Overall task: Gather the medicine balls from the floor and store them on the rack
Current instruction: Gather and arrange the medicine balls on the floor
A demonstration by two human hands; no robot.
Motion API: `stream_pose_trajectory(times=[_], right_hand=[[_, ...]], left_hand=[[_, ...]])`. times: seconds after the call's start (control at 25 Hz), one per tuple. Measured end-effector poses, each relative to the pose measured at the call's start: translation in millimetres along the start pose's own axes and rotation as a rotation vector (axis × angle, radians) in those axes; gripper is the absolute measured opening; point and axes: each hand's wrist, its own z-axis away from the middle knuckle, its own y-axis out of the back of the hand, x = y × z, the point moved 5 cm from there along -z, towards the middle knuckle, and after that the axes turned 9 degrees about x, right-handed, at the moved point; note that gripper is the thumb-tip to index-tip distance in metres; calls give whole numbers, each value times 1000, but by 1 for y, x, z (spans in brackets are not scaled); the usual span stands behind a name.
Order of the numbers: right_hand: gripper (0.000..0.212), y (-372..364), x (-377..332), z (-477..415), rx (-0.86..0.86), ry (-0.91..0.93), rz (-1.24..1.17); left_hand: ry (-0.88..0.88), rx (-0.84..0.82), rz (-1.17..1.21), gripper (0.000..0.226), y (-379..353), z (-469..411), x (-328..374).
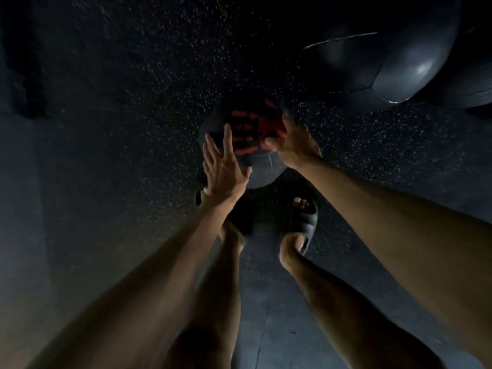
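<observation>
A dark medicine ball (255,166) with red lettering on top lies on the speckled floor just in front of my feet. My left hand (223,166) is at the ball's left side, its fingers straight and spread against or just above the surface. My right hand (290,139) reaches to the ball's right upper side, fingers bent over the red print; the picture is blurred there. A second, larger dark ball (394,65) with pale seams sits at the upper right. No rack is in view.
The floor (133,102) is black rubber with white flecks, very dimly lit. My feet in dark slides (306,222) stand directly below the ball. A dark shape (24,83) lies at the left edge.
</observation>
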Motion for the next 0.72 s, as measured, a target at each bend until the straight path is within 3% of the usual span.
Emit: stream_pose_trajectory(times=[0.12,0.28,0.44,0.72], right_hand=[[70,2,-8,-2,132,-15,-95],[91,-16,-12,27,162,85,-119],[112,-17,-48,14,166,30,-230],[114,32,-96,-59,146,-107,-255]], left_hand=[[-11,-8,67,103,8,-29,-4],[-102,-34,40,93,32,-94,6],[-96,-16,-35,77,46,-155,37],[-274,-11,69,80,63,-169,52]])
